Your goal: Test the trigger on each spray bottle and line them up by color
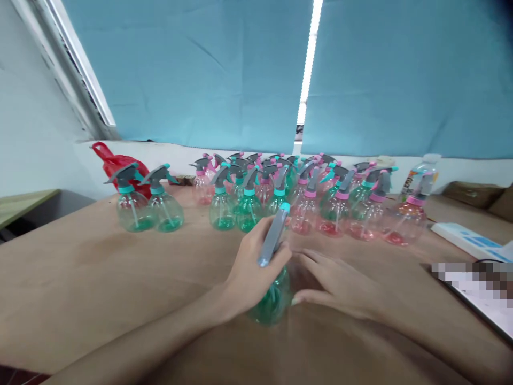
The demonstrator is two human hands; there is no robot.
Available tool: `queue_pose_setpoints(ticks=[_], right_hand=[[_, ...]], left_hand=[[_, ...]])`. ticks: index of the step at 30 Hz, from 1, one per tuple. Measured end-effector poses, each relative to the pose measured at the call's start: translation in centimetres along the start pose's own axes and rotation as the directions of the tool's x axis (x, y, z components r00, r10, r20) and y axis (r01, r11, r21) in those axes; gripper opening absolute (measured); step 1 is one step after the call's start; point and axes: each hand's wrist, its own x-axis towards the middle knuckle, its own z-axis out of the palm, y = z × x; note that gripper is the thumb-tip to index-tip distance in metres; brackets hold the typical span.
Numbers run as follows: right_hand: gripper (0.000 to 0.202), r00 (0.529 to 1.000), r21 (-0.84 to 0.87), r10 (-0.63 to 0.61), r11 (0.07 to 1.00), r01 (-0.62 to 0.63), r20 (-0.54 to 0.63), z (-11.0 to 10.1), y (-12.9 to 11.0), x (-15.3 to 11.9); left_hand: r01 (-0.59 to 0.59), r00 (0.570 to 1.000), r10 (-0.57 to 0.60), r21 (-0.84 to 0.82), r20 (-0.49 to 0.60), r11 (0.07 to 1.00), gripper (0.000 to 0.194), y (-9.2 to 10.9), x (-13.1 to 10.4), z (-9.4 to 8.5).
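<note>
My left hand (255,262) is closed round the neck of a green spray bottle (269,305), whose grey trigger head with a turquoise nozzle rises above the fingers. The bottle's clear round body shows below the hand, near the front of the table. To its right, my right hand (340,280) has its fingers stretched out and holds nothing. Its thumb tip comes close to the bottle's side; I cannot tell if it touches. Just beyond the hands stand several pink spray bottles (332,222) and green spray bottles (249,211) in a cluster.
Two green spray bottles (166,211) stand apart at the left, before a red plastic bag (120,163). Far right are a labelled drink bottle (420,171), a white power strip (468,240) and a flat device (476,299) with a blurred-out screen. The brown table (192,267) meets a blue curtain (200,69) behind.
</note>
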Motion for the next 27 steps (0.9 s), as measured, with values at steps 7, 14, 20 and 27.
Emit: queue_pose_setpoints(ticks=[7, 14, 20, 27], right_hand=[[0.073, 0.997, -0.024, 0.079, 0.997, -0.080, -0.021, 2.6, 5.7, 0.2], [0.077, 0.994, 0.015, 0.103, 0.995, -0.103, -0.026, 3.3, 7.1, 1.8], [0.076, 0.994, 0.043, 0.099, 0.994, -0.097, -0.038, 3.5, 7.2, 1.7], [0.073, 0.994, 0.041, 0.093, 0.995, -0.090, -0.051, 3.5, 7.2, 1.6]], left_hand=[[0.055, 0.998, -0.055, 0.047, 0.010, 0.997, 0.013, -0.5, 1.6, -0.1], [0.052, 0.996, -0.055, 0.044, 0.064, 0.998, 0.020, -1.7, 3.9, 0.2], [0.061, 0.996, -0.066, 0.092, 0.056, 0.994, 0.016, -1.5, 4.5, 0.4], [0.030, 0.997, -0.037, 0.100, 0.069, 0.995, 0.018, -1.6, 4.5, 0.3]])
